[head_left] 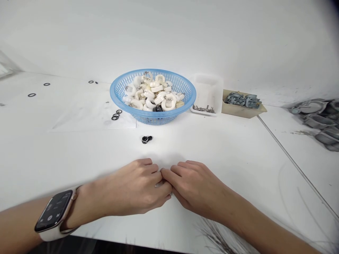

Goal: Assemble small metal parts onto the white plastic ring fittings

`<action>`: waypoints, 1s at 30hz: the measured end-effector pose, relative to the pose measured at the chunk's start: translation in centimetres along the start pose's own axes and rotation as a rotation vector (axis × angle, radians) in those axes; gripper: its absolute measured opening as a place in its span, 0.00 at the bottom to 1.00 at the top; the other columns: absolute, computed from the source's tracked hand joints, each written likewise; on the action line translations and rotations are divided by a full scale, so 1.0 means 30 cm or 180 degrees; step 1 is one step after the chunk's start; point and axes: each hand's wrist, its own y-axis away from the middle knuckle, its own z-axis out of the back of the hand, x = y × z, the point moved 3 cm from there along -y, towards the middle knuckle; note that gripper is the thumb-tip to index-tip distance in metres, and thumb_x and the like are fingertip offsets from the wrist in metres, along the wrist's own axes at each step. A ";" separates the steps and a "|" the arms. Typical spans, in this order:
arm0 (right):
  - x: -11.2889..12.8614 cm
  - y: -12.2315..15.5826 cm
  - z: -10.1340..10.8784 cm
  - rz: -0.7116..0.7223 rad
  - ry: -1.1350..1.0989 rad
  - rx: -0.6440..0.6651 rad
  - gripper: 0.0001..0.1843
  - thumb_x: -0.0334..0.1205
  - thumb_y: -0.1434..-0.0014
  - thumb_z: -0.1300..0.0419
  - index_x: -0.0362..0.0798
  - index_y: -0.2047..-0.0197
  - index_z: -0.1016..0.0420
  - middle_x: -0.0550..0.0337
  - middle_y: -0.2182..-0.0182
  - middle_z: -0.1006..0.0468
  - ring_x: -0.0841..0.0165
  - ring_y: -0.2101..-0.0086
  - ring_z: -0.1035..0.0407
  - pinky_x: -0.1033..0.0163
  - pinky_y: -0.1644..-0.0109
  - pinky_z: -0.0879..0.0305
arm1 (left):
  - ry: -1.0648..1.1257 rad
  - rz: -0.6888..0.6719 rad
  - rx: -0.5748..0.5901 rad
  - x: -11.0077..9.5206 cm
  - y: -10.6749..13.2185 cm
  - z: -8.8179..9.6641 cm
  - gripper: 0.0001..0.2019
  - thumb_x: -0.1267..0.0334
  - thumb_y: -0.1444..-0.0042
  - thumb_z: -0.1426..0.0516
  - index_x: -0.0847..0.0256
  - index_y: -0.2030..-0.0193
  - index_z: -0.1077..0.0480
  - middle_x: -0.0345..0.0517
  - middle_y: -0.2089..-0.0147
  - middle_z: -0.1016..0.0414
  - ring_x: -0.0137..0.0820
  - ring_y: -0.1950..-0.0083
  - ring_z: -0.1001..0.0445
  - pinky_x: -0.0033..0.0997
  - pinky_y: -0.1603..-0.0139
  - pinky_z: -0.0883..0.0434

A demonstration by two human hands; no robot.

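My left hand (145, 185) and my right hand (190, 183) meet over the white table, fingertips pressed together. Both are closed, with fingers curled inward, and whatever they pinch between them is hidden by the fingers. Just beyond them on the table lies a small black part (146, 139) with a ring-shaped end and a light rim. Farther off stands a blue plastic basket (118, 102) full of white ring-shaped plastic pieces (159, 93), with a few black ones among them. A smartwatch (55, 213) is strapped on my left wrist.
Several black rubber rings (115, 116) lie on a white sheet (79, 121) at left, others farther back. Right of the basket stand a white tray (209, 90) with small metal pins and a beige box (238, 111) of metal parts. Grey metal castings (321, 121) pile up at far right.
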 end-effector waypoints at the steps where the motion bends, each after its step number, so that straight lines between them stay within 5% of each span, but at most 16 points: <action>1: 0.000 0.000 0.001 0.0005 -0.0001 -0.0010 0.09 0.25 0.44 0.50 0.49 0.66 0.37 0.62 0.76 0.30 0.69 0.77 0.42 0.61 0.71 0.51 | -0.0005 -0.0004 -0.0012 0.000 0.001 -0.001 0.09 0.66 0.38 0.46 0.60 0.69 0.41 0.38 0.75 0.40 0.30 0.75 0.43 0.35 0.69 0.47; 30: -0.003 0.000 0.005 -0.0001 0.0010 0.0210 0.09 0.26 0.41 0.53 0.49 0.65 0.38 0.65 0.74 0.31 0.69 0.75 0.42 0.61 0.71 0.51 | 0.0002 -0.0032 -0.0026 -0.003 0.003 -0.001 0.08 0.66 0.37 0.48 0.60 0.68 0.42 0.38 0.75 0.40 0.31 0.74 0.44 0.37 0.70 0.47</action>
